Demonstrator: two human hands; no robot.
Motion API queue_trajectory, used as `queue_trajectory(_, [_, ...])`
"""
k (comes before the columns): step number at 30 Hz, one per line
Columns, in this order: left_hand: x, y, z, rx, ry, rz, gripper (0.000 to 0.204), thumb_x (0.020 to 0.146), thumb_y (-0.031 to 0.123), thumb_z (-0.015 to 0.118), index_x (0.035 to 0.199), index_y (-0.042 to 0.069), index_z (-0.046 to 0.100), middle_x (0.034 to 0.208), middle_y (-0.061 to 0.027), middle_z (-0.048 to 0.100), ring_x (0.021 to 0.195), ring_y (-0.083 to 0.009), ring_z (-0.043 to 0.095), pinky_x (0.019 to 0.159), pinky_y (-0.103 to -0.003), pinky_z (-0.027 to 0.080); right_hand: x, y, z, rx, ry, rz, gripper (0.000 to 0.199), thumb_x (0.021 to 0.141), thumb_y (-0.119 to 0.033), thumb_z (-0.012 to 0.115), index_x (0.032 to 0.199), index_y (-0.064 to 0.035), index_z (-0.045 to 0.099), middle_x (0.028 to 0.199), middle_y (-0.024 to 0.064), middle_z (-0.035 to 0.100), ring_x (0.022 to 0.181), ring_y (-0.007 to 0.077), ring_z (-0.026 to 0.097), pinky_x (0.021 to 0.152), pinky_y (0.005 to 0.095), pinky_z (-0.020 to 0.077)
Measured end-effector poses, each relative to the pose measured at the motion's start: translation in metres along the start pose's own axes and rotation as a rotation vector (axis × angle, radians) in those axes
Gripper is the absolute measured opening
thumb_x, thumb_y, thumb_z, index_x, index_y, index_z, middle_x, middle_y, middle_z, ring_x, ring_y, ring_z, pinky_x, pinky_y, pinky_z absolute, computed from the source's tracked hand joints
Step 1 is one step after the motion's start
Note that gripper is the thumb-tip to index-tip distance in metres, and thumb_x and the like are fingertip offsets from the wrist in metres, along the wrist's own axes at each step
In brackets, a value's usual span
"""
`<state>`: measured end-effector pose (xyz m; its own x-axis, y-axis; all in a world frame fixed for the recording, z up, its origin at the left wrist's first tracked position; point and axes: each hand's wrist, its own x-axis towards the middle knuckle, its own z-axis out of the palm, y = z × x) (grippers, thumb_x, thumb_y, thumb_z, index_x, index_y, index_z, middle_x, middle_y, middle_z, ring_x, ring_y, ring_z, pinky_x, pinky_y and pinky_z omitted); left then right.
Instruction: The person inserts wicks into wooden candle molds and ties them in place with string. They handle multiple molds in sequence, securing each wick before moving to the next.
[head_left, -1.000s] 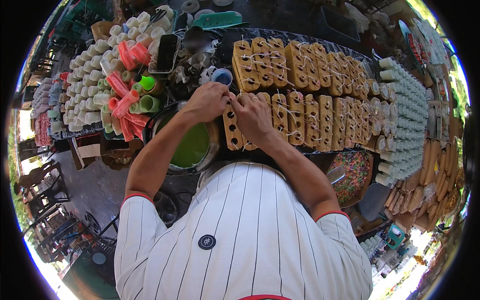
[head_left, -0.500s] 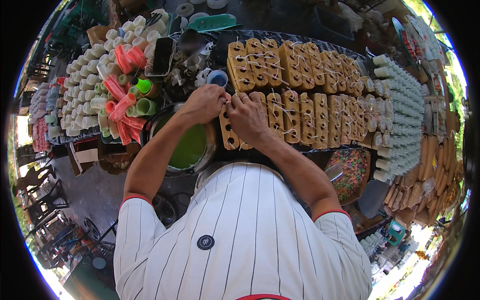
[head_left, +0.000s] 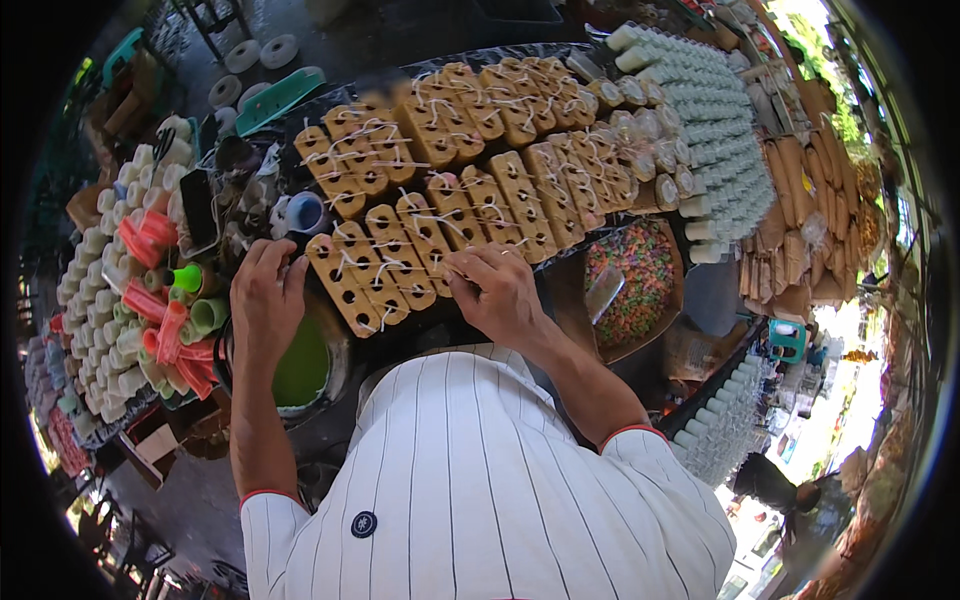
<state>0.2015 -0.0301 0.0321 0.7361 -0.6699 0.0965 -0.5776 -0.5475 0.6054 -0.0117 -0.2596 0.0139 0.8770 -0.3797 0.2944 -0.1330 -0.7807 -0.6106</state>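
Nearest, the left hand [head_left: 265,300] lies flat and open-fingered over a bowl of green liquid [head_left: 302,368]. The right hand [head_left: 497,290] pinches white string at the near end of a tied brown block row [head_left: 400,262], whose long axis runs away toward the far stacks [head_left: 500,110].

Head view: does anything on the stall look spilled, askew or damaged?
Nothing stands out. The tan string-tied blocks lie in tidy rows, the green liquid stays inside its round pot, and the left hand and right hand rest at the nearest row.
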Motion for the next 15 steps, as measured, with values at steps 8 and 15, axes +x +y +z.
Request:
queue_trajectory(8, [-0.019, 0.091, 0.023, -0.109, 0.02, 0.023, 0.017, 0.095, 0.004, 0.073, 0.11, -0.003, 0.068, 0.099, -0.014, 0.068, 0.08, -0.0273, 0.067, 0.075, -0.038, 0.054, -0.017, 0.145, -0.164, -0.388, 0.258, 0.224, 0.016, 0.094, -0.007, 0.074, 0.105, 0.0029, 0.078, 0.095, 0.0175, 0.076, 0.08, 0.0303, 0.073, 0.078, 0.0381, 0.058])
queue_trajectory(15, [0.003, 0.191, 0.099, -0.123, -0.097, 0.135, 0.019, 0.092, 0.009, 0.078, 0.105, -0.002, 0.071, 0.099, -0.0144, 0.07, 0.082, -0.0301, 0.07, 0.074, -0.039, 0.056, 0.116, 0.352, -0.264, -0.6, -0.166, 0.197, 0.019, 0.085, -0.005, 0.071, 0.101, -0.0043, 0.08, 0.105, 0.016, 0.079, 0.098, 0.0316, 0.076, 0.091, 0.0442, 0.0581])
